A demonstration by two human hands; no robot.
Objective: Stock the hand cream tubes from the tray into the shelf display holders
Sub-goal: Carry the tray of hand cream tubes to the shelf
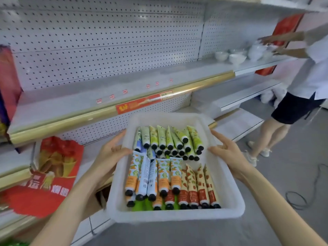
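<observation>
I carry a white plastic tray (177, 216) in front of the shelves. My left hand (111, 153) grips its left rim, thumb over the edge. My right hand (229, 153) holds the right rim the same way. Several hand cream tubes with black caps lie in it: green ones (170, 137) at the far end, orange ones (163, 176) in the near left and red ones (200, 187) in the near right. The white shelf (71, 105) with a gold front rail lies beyond the tray. No display holders show on it.
Another person (305, 82) stands at the right, handling white bowls (236, 56) on the same shelf level. A red printed bag (46, 178) lies on the lower shelf at the left. A black cable (305, 194) runs across the grey floor at the right.
</observation>
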